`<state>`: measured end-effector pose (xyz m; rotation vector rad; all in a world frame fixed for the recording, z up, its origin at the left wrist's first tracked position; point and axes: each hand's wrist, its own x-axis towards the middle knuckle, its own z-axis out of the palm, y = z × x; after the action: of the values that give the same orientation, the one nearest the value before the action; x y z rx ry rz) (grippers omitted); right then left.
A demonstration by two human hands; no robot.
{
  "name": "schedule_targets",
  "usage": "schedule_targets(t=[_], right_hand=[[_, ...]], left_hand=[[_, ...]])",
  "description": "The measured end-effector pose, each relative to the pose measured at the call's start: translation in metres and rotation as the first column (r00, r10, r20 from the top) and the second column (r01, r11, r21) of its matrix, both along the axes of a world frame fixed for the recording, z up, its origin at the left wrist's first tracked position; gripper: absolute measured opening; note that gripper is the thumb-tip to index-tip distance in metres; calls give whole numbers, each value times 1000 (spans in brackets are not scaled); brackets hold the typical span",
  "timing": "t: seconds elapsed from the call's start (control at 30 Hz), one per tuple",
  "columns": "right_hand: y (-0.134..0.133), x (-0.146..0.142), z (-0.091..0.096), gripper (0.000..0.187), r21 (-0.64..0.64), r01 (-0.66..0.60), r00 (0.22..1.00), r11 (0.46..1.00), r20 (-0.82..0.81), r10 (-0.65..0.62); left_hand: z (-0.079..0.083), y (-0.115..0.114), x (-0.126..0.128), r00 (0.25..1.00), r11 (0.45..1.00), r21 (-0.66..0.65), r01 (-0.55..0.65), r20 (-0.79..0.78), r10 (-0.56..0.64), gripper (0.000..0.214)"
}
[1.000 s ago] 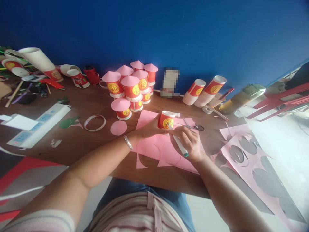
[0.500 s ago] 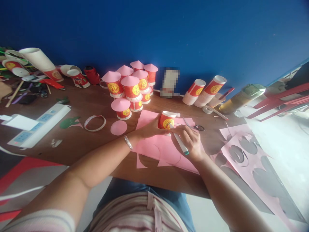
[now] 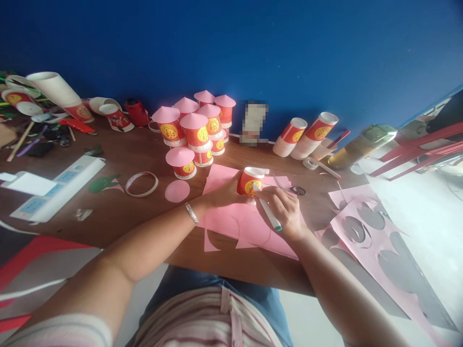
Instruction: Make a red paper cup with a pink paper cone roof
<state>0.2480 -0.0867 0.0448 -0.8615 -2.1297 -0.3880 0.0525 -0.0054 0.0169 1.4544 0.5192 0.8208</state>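
My left hand (image 3: 228,189) is closed around the left side of a red paper cup (image 3: 250,180) with a yellow round emblem. The cup stands over pink paper sheets (image 3: 222,219), slightly tilted. In my right hand (image 3: 284,209) is a white marker (image 3: 268,212) with a green end, its tip at the front of the cup by the emblem. The right fingers hide part of the marker. Just beyond the right hand, a pair of scissors (image 3: 297,190) lies on the paper. A pink paper disc (image 3: 177,191) lies left of my left wrist.
Red cups with pink cone tops (image 3: 195,131) stand stacked at the back. Two stacks of paper cups (image 3: 314,137) lean near the wall, beside a bottle (image 3: 363,144). A power strip (image 3: 60,188) and a tape ring (image 3: 141,184) lie left. Cut pink scraps (image 3: 365,255) lie right.
Both hands keep their hold on the cup and the marker. The cup has turned or tilted slightly, and the marker tip has shifted a little on its front.
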Motion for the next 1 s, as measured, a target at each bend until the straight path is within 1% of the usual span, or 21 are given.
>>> schedule_targets(t=[0.13, 0.33, 0.53, 0.63, 0.83, 1.0], right_hand=[[-1, 0, 3, 30, -12, -2, 1000, 1000, 17, 2], [-2, -2, 8, 31, -16, -33, 999, 999, 31, 34], [-1, -3, 5, 36, -2, -22, 999, 1000, 26, 22], [-1, -3, 3, 35, -3, -21, 999, 1000, 27, 21], [-1, -3, 3, 30, 13, -17, 999, 1000, 29, 17], [-1, -3, 5, 33, 3, -20, 999, 1000, 39, 20]], left_hand=[[0, 0, 1, 1000, 1000, -28, 7, 10, -6, 82], [1, -1, 1, 1000, 1000, -9, 8, -18, -8, 82], [2, -2, 1, 1000, 1000, -12, 16, -19, -17, 84], [2, -2, 1, 1000, 1000, -14, 13, -16, -13, 84], [0, -1, -1, 1000, 999, 38, 12, -10, -12, 83], [-3, -1, -3, 1000, 997, 71, 19, -20, -18, 80]])
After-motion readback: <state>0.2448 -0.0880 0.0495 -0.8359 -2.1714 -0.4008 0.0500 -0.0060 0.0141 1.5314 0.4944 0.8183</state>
